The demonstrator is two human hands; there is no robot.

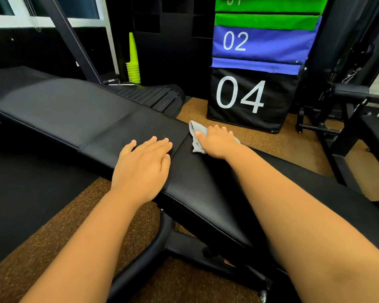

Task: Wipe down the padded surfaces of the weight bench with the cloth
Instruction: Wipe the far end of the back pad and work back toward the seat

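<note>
2 hands on the weight bench (79,112): right hand (217,142) curled over the cloth (195,136) at the pad's 1 o'clock edge; left hand (143,162) flat, fingers straight, beside it at 9 o'clock.

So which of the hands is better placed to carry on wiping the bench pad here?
The right hand: it already presses the grey cloth on the bench pad at its far edge. The left hand lies flat on the pad without a cloth.
</note>
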